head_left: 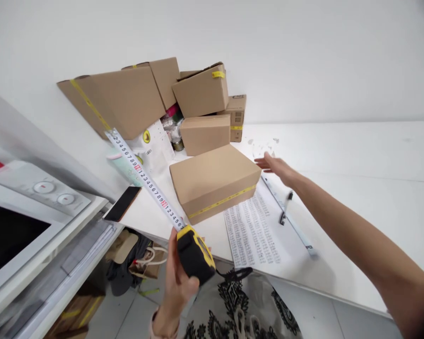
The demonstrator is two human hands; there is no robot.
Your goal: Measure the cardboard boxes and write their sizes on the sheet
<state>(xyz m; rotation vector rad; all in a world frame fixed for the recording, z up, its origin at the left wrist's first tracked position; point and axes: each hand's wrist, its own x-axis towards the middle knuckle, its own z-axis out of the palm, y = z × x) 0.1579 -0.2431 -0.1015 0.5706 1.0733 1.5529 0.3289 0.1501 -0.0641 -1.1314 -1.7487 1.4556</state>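
Observation:
My left hand (178, 278) is closed around a yellow and black tape measure (196, 256). Its white blade (151, 188) stretches up and to the left, past the near box, with the tip by the big carton at the back left. A closed cardboard box (214, 181) with yellow tape along its side lies on the white table. By that box's right corner is my right hand (273, 167), fingers stretched out and holding nothing. Whether the fingertips touch the box I cannot tell. Below them lies a printed sheet (252, 235) with rows of small text, partly under the box.
Several cartons (123, 101) are stacked against the wall, with a smaller box (205, 134) in front. A black marker (286, 207) and a pale strip (289, 219) lie on the paper. A dark flat object (123, 203) rests at the table's left edge, near a white microwave (28, 212).

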